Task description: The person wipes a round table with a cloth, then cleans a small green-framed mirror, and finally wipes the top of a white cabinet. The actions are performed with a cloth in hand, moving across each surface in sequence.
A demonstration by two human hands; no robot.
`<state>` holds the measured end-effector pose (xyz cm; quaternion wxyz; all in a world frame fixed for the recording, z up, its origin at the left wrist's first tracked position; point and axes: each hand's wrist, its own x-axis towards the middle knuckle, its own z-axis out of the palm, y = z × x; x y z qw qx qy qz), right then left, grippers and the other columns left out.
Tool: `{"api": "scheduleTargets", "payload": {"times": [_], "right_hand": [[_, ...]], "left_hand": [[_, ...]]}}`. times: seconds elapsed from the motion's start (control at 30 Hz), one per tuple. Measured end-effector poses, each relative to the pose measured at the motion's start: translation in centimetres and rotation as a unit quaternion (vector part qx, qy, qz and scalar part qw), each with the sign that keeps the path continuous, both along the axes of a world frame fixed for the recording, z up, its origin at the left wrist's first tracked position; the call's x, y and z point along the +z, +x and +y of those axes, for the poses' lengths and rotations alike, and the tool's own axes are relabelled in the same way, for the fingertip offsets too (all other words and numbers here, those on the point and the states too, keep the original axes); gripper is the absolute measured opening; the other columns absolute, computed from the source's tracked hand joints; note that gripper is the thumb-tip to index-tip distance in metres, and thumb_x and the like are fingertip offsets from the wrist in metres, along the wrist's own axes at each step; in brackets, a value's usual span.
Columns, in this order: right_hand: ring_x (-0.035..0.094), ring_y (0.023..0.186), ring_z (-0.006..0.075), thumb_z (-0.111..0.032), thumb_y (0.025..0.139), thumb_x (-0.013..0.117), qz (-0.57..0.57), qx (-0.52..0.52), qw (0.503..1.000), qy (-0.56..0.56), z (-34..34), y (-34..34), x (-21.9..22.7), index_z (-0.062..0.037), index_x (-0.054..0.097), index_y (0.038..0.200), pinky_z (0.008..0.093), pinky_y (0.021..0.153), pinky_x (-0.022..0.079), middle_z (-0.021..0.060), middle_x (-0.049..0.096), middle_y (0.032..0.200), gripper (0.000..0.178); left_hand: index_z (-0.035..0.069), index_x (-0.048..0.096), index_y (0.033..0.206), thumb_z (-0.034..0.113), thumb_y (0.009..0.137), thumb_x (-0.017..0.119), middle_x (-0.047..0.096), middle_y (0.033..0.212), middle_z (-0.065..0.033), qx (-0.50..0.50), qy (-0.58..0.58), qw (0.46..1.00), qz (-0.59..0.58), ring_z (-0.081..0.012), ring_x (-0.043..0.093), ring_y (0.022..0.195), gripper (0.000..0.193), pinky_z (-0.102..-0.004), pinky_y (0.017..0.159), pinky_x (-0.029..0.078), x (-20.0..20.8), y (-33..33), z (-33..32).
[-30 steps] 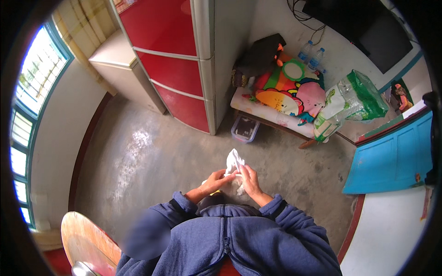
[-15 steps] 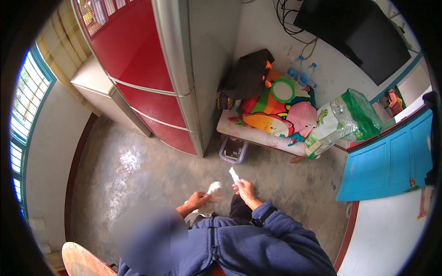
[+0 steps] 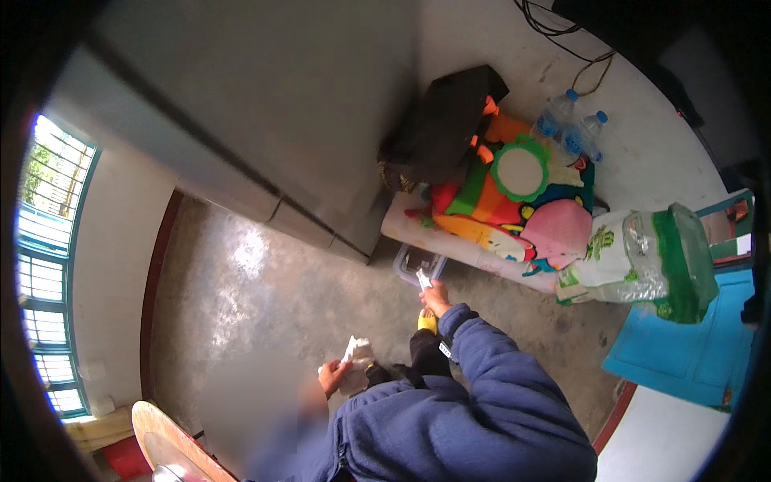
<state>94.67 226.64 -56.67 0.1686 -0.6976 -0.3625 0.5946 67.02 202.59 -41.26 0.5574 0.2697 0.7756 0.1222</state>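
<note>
My right hand [image 3: 436, 298] is stretched forward, fingers closed around a small, narrow white piece [image 3: 423, 279] whose kind I cannot make out. It is held by the near edge of a clear plastic box [image 3: 400, 263], which sits under the low bench and has dark things inside. Lower and to the left, beside my legs, my left hand [image 3: 332, 377] grips a crumpled white thing [image 3: 358, 351], a thin bag or cloth by its look. A yellow shoe or slipper [image 3: 427, 323] shows just below my right hand.
The low bench [image 3: 490, 258] carries a colourful padded mat, a green-rimmed round toy [image 3: 520, 169], a black box [image 3: 446, 120], water bottles [image 3: 556, 112] and a green-white plastic pack [image 3: 642, 257]. A tall fridge [image 3: 265, 104] stands left, a blue door [image 3: 683, 337] right, a round wooden stool [image 3: 165, 438] lower left.
My body and view have leaned forward and turned. My right hand has moved out to the plastic box with the white piece, while my left stays low, holding the crumpled white thing.
</note>
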Motion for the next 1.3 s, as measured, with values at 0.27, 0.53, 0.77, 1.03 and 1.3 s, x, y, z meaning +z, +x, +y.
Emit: {"api": "scheduleTargets", "payload": {"times": [0.27, 0.53, 0.77, 1.03, 1.3], "right_hand": [[0.066, 0.057, 0.0282, -0.018, 0.087, 0.051, -0.115, 0.117, 0.983, 0.076, 7.5, 0.3, -4.5, 0.0008, 0.054, 0.124, 0.0380, 0.045, 0.054, 0.0162, 0.069, 0.084, 0.041], [0.064, 0.067, 0.0140, -0.034, 0.088, 0.064, 0.148, 0.223, 0.963, -0.012, 5.9, 0.9, 2.4, -0.0066, 0.063, 0.114, 0.0303, 0.047, 0.051, 0.0074, 0.068, 0.093, 0.037], [0.058, 0.105, 0.0158, -0.024, 0.094, 0.061, 0.320, 0.288, 0.879, 0.207, -2.0, 0.4, 15.0, -0.0069, 0.052, 0.132, 0.0308, 0.086, 0.050, 0.0065, 0.061, 0.114, 0.042], [0.059, 0.074, 0.0123, -0.021, 0.092, 0.049, 0.361, -0.055, 0.915, 0.169, 4.9, 7.8, 17.1, -0.0052, 0.063, 0.095, 0.0285, 0.064, 0.050, 0.0015, 0.062, 0.082, 0.022], [0.060, 0.072, 0.0200, -0.039, 0.089, 0.057, 0.412, -0.136, 0.893, 0.117, 20.9, 26.1, 15.8, -0.0051, 0.062, 0.085, 0.0365, 0.064, 0.050, 0.0090, 0.063, 0.079, 0.035]], "left_hand": [[-0.005, 0.066, 0.104, 0.041, 0.092, 0.061, 0.067, 0.084, -0.0060, 0.003, -0.010, 1.000, 0.018, -0.0132, 0.059, 0.078, 0.048, -0.0312, 0.066, 0.046, 3.0, 3.7, 1.8], [-0.002, 0.064, 0.105, 0.031, 0.092, 0.061, 0.066, 0.091, -0.0049, 0.098, 0.095, 0.989, -0.063, -0.0127, 0.057, 0.083, 0.036, -0.0283, 0.074, 0.046, 4.6, 6.3, 7.2], [0.000, 0.055, 0.123, 0.037, 0.095, 0.059, 0.061, 0.114, -0.0050, 0.136, 0.170, 0.957, -0.190, -0.0144, 0.054, 0.105, 0.047, -0.0303, 0.092, 0.041, 6.8, 10.2, 14.8], [0.001, 0.060, 0.117, 0.049, 0.098, 0.049, 0.062, 0.105, -0.0030, 0.129, 0.181, 0.956, -0.193, -0.0123, 0.054, 0.094, 0.053, -0.0282, 0.084, 0.043, 8.5, 14.5, 18.3], [0.006, 0.062, 0.073, 0.027, 0.094, 0.057, 0.054, 0.065, 0.0054, 0.083, 0.212, 0.961, -0.155, -0.0045, 0.047, 0.063, 0.030, -0.0247, 0.054, 0.034, 8.9, 13.3, 18.0]]}}
